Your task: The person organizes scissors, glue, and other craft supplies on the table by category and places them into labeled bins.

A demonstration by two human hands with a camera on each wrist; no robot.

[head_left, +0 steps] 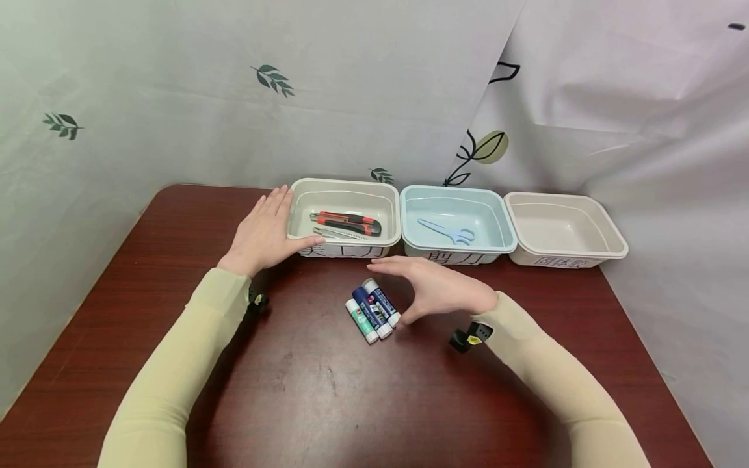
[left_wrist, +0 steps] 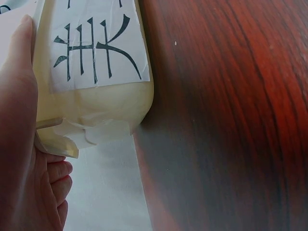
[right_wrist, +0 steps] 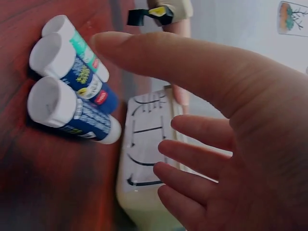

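Observation:
Three glue sticks lie side by side on the table: a green one (head_left: 361, 321), a blue one with a dark cap (head_left: 372, 312) and a blue and white one (head_left: 381, 303). Just right of them hovers my right hand (head_left: 435, 286), thumb and fingers spread apart with nothing between them. My left hand (head_left: 266, 231) rests on the left end of the cream bin (head_left: 345, 186), its thumb along the front rim and its fingers at the far corner. Inside that bin lie utility knives (head_left: 350, 224). In the left wrist view, the bin's paper label (left_wrist: 98, 48) faces the camera.
Beside the cream bin stands a light blue bin (head_left: 421, 195) holding blue scissors (head_left: 447, 231). Farther right is a beige bin (head_left: 564, 227) with a labelled front. The bins line the back of the dark red table (head_left: 328, 403), before a patterned white sheet (head_left: 351, 84).

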